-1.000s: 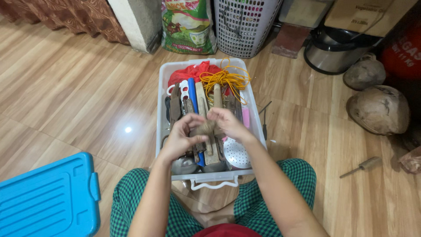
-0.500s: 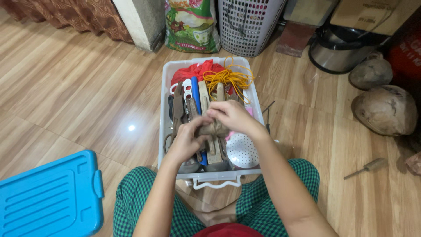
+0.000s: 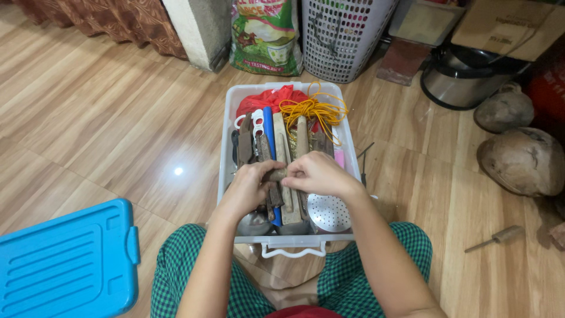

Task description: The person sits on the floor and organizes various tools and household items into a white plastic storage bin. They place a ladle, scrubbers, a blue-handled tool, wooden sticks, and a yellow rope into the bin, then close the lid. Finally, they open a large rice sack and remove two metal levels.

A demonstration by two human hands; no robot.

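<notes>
Head view | left hand (image 3: pixel 250 187) and right hand (image 3: pixel 318 174) both grasping small brown wad of fibre (image 3: pixel 275 175) | wad held over clear plastic tool-filled bin (image 3: pixel 348 154), above wooden handles (image 3: pixel 281 147)

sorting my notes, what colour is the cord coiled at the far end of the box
Orange-yellow; the cord lies over the red bag, clearest in the head view.

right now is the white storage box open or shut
Open: the white storage box has no lid on it, its tools lie exposed, and a blue lid lies apart on the floor.
</notes>
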